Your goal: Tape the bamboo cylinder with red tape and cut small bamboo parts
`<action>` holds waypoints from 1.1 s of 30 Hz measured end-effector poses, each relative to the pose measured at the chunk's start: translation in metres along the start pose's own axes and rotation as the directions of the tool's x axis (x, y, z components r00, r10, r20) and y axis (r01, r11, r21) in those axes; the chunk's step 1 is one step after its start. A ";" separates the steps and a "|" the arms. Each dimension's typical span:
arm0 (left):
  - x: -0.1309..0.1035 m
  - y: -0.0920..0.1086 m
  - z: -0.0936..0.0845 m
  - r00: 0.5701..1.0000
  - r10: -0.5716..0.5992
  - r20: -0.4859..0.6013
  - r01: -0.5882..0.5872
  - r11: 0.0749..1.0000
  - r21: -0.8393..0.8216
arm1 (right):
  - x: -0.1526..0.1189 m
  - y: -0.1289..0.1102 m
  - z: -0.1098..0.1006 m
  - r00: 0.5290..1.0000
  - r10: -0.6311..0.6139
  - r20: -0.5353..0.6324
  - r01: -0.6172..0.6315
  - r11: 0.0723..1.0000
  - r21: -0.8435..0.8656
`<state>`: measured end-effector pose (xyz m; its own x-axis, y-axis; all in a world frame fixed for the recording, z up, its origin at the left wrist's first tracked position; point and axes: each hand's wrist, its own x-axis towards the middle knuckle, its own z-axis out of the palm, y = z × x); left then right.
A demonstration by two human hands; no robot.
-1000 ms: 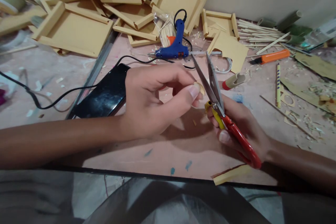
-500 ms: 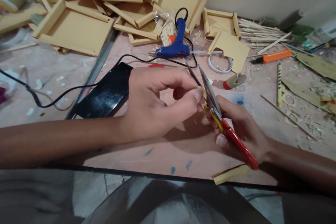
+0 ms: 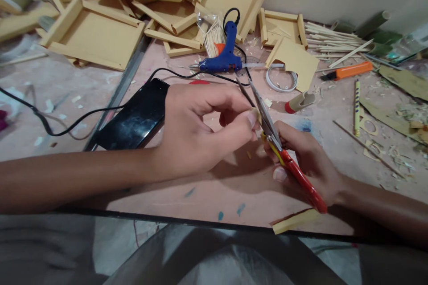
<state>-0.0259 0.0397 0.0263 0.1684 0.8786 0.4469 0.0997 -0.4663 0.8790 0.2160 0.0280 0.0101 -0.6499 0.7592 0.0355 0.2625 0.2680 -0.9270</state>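
Scissors (image 3: 286, 158) have swung a touch left and lower over the last second, and the blades are closer together now, though the tips still have a gap. They're in the right hand (image 3: 312, 160), fingers wrapped around the red handle, with some yellow showing by the pivot.

Left hand (image 3: 189, 140) is pinching a tiny yellowish piece (image 3: 258, 117) between thumb and forefinger, and the blades are right up at it. Can't tell if they've actually bitten in, the fingertips hide too much.

As for the rest of the bench (image 3: 207, 198): a black phone (image 3: 135, 118) sits just left of the left hand, partly behind it. Straight beyond that hand there's a blue glue gun (image 3: 217, 64), and a pile of cardboard trays (image 3: 100, 35) farther back. Past the right hand you've got a short tube with a red end (image 3: 304, 101), then an orange cutter (image 3: 352, 70) and a pencil (image 3: 357, 107) off to its right. Nearer the body than the right hand, a folded strip (image 3: 296, 221) lies at the edge.
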 end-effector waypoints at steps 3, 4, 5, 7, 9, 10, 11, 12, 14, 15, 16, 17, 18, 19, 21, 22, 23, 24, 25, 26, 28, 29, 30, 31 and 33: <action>0.001 0.001 0.000 1.000 0.000 0.002 0.000 1.000 -0.008 | 0.000 -0.001 0.000 1.000 0.006 0.003 -0.006 1.000 0.001; 0.001 0.002 0.000 1.000 -0.011 0.001 0.011 1.000 -0.011 | 0.000 -0.001 0.000 1.000 0.009 0.004 -0.009 1.000 0.004; 0.001 0.002 0.001 1.000 -0.026 -0.001 0.026 1.000 -0.013 | -0.001 -0.002 0.000 1.000 0.012 0.004 -0.012 1.000 0.008; 0.001 0.003 0.002 0.998 -0.056 -0.007 0.056 0.998 -0.014 | -0.001 -0.003 0.000 1.000 0.021 0.003 -0.021 1.000 0.016; 0.000 0.004 0.002 0.998 -0.060 -0.012 0.060 0.998 -0.017 | 0.000 -0.003 0.000 0.999 0.033 0.002 -0.033 0.999 0.019; 0.000 0.004 0.003 0.998 -0.061 -0.013 0.060 0.998 -0.018 | 0.000 -0.003 0.000 0.999 0.037 0.001 -0.037 0.999 0.017; 0.000 0.004 0.003 0.998 -0.062 -0.013 0.062 0.998 -0.019 | 0.001 -0.003 0.000 0.999 0.039 -0.001 -0.039 0.999 0.012; 0.000 0.004 0.003 0.998 -0.064 -0.011 0.063 0.998 -0.022 | 0.001 -0.002 0.000 0.999 0.037 -0.006 -0.037 0.999 0.004; 0.000 0.004 0.003 0.998 -0.066 -0.005 0.066 0.997 -0.027 | 0.001 -0.001 -0.001 1.000 0.027 -0.009 -0.027 1.000 -0.012; 0.000 0.003 0.003 0.998 -0.067 -0.001 0.067 0.997 -0.027 | 0.001 -0.001 -0.001 1.000 0.022 -0.010 -0.022 1.000 -0.020; 0.000 0.003 0.003 0.998 -0.066 0.000 0.066 0.997 -0.027 | 0.001 -0.001 -0.001 1.000 0.019 -0.011 -0.019 0.999 -0.026; 0.000 0.003 0.003 0.998 -0.063 0.001 0.063 0.998 -0.026 | 0.000 -0.001 -0.001 1.000 0.018 -0.010 -0.018 0.999 -0.030; 0.000 0.003 0.002 0.998 -0.056 0.000 0.056 0.998 -0.026 | 0.000 -0.001 -0.001 1.000 0.015 -0.011 -0.015 0.999 -0.030; 0.001 0.003 0.002 0.999 -0.049 -0.001 0.049 0.998 -0.028 | 0.000 -0.001 -0.001 1.000 0.015 -0.010 -0.015 0.999 -0.029; 0.001 0.003 0.002 0.999 -0.043 0.004 0.043 0.999 -0.032 | -0.001 -0.002 0.000 1.000 0.020 -0.006 -0.020 0.999 -0.025; 0.001 0.003 0.002 0.999 -0.039 0.009 0.039 0.999 -0.033 | 0.000 -0.002 0.000 1.000 0.024 -0.004 -0.024 0.999 -0.022; 0.001 0.002 0.002 0.999 -0.031 0.014 0.032 0.999 -0.035 | 0.000 -0.002 0.000 1.000 0.026 -0.004 -0.026 0.999 -0.018; 0.001 0.002 0.002 1.000 -0.025 0.015 0.026 0.999 -0.035 | 0.000 -0.002 0.000 1.000 0.026 -0.006 -0.027 1.000 -0.016; 0.001 0.002 0.002 1.000 -0.024 0.015 0.024 0.999 -0.033 | 0.000 -0.002 0.000 1.000 0.026 -0.010 -0.026 1.000 -0.011; 0.001 0.002 0.002 1.000 -0.023 0.013 0.023 0.999 -0.031 | 0.001 -0.002 0.000 1.000 0.024 -0.017 -0.024 1.000 -0.005; 0.001 0.002 0.002 0.999 -0.032 0.014 0.032 0.999 -0.020 | 0.001 -0.002 0.001 0.999 0.029 -0.029 -0.029 1.000 0.012; 0.001 0.003 0.001 0.999 -0.039 0.013 0.039 0.999 -0.012 | 0.001 -0.002 0.002 0.999 0.036 -0.040 -0.035 0.999 0.023; 0.001 0.003 0.001 0.999 -0.041 0.015 0.041 0.999 -0.010 | 0.001 -0.002 0.002 0.998 0.047 -0.051 -0.045 0.998 0.035; 0.001 0.004 0.001 0.999 -0.034 0.013 0.034 0.999 -0.012 | 0.002 -0.003 0.002 0.996 0.059 -0.065 -0.056 0.997 0.047; 0.000 0.005 0.001 0.999 -0.036 0.010 0.036 0.999 -0.008 | 0.003 -0.005 0.002 0.992 0.082 -0.101 -0.076 0.995 0.066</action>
<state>-0.0245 0.0377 0.0303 0.1744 0.8937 0.4133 0.0982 -0.4334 0.8958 0.2115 0.0274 0.0142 -0.5510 0.8345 -0.0033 0.2631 0.1700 -0.9497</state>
